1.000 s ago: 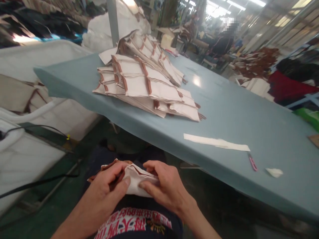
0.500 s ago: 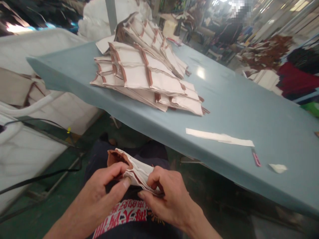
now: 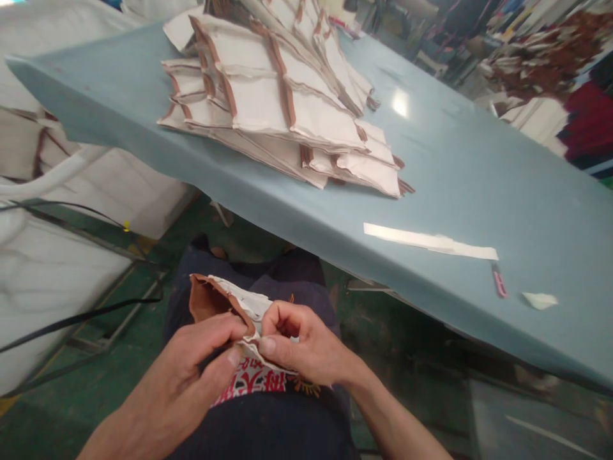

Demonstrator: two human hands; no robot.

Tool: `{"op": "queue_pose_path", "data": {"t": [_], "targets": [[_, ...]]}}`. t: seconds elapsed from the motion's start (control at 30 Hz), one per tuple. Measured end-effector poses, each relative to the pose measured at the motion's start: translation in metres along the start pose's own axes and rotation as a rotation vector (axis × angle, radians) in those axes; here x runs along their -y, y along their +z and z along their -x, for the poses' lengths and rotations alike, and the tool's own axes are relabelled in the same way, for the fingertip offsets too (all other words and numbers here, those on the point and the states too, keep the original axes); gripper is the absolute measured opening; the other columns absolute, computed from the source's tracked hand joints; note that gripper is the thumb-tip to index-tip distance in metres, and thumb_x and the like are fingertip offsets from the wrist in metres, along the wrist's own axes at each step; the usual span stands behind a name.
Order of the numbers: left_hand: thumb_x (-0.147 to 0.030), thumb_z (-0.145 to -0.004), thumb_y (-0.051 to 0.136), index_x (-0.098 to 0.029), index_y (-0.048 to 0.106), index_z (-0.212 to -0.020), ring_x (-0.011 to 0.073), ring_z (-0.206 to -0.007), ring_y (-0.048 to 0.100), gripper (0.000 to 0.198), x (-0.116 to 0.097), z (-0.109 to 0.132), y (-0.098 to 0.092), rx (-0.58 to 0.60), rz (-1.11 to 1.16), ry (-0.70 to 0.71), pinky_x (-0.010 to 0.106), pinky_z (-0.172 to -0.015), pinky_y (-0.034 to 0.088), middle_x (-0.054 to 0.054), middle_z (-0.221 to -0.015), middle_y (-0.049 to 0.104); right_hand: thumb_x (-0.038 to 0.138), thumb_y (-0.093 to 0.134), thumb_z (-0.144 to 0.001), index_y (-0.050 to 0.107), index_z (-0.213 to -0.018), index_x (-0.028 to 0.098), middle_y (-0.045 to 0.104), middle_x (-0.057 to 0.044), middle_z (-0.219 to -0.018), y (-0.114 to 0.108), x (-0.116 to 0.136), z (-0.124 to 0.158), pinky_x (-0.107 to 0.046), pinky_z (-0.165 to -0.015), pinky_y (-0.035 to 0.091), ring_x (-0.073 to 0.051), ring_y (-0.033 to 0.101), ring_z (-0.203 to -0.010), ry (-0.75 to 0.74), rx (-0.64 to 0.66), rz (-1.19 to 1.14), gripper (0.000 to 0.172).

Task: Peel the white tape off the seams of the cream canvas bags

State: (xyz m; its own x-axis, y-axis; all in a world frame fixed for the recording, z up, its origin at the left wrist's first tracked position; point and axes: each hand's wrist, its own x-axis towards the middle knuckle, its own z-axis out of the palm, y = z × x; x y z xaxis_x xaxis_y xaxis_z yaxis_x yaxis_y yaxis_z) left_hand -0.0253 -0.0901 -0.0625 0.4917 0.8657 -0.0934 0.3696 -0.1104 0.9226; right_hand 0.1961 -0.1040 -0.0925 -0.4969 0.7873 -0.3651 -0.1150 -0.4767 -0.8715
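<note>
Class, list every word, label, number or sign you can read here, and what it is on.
"大" (probably): large red character on the clothing.
Remaining red characters there: too blurred, partly hidden by the left hand and cloth.
No other text can be made out.

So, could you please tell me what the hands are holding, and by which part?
A cream and brown fabric piece: the left hand and right hand grip its near edge, close together.

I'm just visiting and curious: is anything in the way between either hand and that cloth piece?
Nothing visible: the left hand and right hand both grip the cloth piece directly. The blue table lies beyond them, not between.
</note>
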Motion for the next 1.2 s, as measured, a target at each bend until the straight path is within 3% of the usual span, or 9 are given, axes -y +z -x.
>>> {"op": "queue_pose_path", "data": {"t": [0.13, 0.27, 0.37, 0.5, 0.7, 0.8, 0.9, 1.03, 1.2], "targets": [[-0.03, -0.102, 0.059, -0.027, 0.075, -0.076, 0.0151, -0.062, 0.072, 0.031, 0.004, 0.001, 0.005, -0.022, 0.018, 0.021, 0.019, -0.061, 0.053, -0.005, -0.069, 0.077, 0.072, 0.09, -0.089, 0.053, -0.084, 0.024, 0.05, 0.008, -0.07, 0.002, -0.001, 0.002, -0.023, -0.056, 0.033, -0.01, 0.039, -0.06, -0.024, -0.012, 0.021, 0.06], [-0.034, -0.107, 0.06, -0.027, 0.079, -0.085, 0.0167, -0.065, 0.072, 0.03, 0.013, 0.004, 0.007, -0.04, 0.062, 0.004, 0.021, -0.065, 0.054, -0.004, -0.075, 0.079, 0.042, 0.077, -0.099, 0.057, -0.091, 0.024, 0.057, 0.007, -0.072, 0.008, 0.007, 0.009, -0.024, -0.058, 0.035, -0.011, 0.049, -0.06, -0.153, -0.192, 0.351, 0.028], [-0.036, -0.108, 0.06, -0.026, 0.077, -0.082, 0.0173, -0.063, 0.069, 0.032, 0.014, 0.004, 0.007, -0.015, 0.068, -0.02, 0.023, -0.068, 0.057, -0.003, -0.072, 0.077, 0.032, 0.072, -0.098, 0.061, -0.096, 0.024, 0.065, 0.006, -0.074, 0.01, 0.015, 0.012, -0.024, -0.062, 0.039, -0.011, 0.055, -0.062, -0.231, -0.265, 0.563, 0.013], [-0.042, -0.107, 0.058, -0.027, 0.08, -0.079, 0.0217, -0.069, 0.073, 0.038, 0.012, 0.003, 0.007, 0.01, 0.075, -0.067, 0.027, -0.07, 0.061, 0.001, -0.075, 0.079, 0.033, 0.071, -0.096, 0.062, -0.096, 0.025, 0.063, 0.008, -0.07, 0.012, 0.019, 0.012, -0.024, -0.062, 0.04, -0.011, 0.054, -0.059, -0.258, -0.26, 0.65, 0.012], [-0.041, -0.105, 0.061, -0.031, 0.092, -0.108, 0.0269, -0.094, 0.084, 0.033, 0.016, 0.007, 0.003, -0.044, 0.015, 0.028, 0.028, -0.093, 0.069, 0.005, -0.106, 0.091, 0.027, 0.074, -0.087, 0.058, -0.09, 0.025, 0.056, 0.011, -0.066, 0.012, 0.026, 0.012, -0.024, -0.06, 0.035, -0.01, 0.049, -0.056, -0.114, -0.258, 0.594, 0.017], [-0.041, -0.105, 0.058, -0.03, 0.092, -0.1, 0.026, -0.09, 0.084, 0.036, 0.012, 0.004, 0.003, 0.011, 0.064, 0.016, 0.027, -0.085, 0.069, 0.005, -0.1, 0.09, 0.025, 0.073, -0.084, 0.056, -0.089, 0.026, 0.053, 0.012, -0.064, 0.01, 0.03, 0.01, -0.025, -0.06, 0.035, -0.01, 0.047, -0.056, -0.027, -0.226, 0.54, 0.017], [-0.038, -0.103, 0.061, -0.027, 0.089, -0.095, 0.0234, -0.082, 0.08, 0.031, 0.011, -0.002, 0.008, 0.056, 0.133, -0.027, 0.026, -0.077, 0.065, 0.002, -0.092, 0.088, 0.026, 0.071, -0.082, 0.055, -0.087, 0.026, 0.051, 0.012, -0.063, 0.012, 0.031, 0.007, -0.026, -0.061, 0.033, -0.011, 0.045, -0.056, -0.03, -0.284, 0.58, 0.017], [-0.037, -0.102, 0.061, -0.024, 0.087, -0.097, 0.0237, -0.08, 0.079, 0.029, 0.018, -0.006, 0.016, -0.005, 0.177, -0.105, 0.029, -0.076, 0.062, 0.003, -0.09, 0.086, 0.029, 0.069, -0.079, 0.054, -0.086, 0.027, 0.052, 0.011, -0.065, 0.017, 0.025, 0.001, -0.027, -0.061, 0.032, -0.012, 0.046, -0.058, -0.107, -0.396, 0.652, 0.017], [-0.038, -0.105, 0.055, -0.023, 0.083, -0.092, 0.0222, -0.076, 0.074, 0.035, 0.02, -0.01, 0.022, -0.112, 0.097, -0.086, 0.03, -0.075, 0.058, 0.002, -0.087, 0.083, 0.034, 0.067, -0.083, 0.052, -0.09, 0.028, 0.049, 0.01, -0.066, 0.025, 0.01, -0.008, -0.027, -0.059, 0.03, -0.013, 0.044, -0.056, -0.116, -0.452, 0.635, 0.018]]}}
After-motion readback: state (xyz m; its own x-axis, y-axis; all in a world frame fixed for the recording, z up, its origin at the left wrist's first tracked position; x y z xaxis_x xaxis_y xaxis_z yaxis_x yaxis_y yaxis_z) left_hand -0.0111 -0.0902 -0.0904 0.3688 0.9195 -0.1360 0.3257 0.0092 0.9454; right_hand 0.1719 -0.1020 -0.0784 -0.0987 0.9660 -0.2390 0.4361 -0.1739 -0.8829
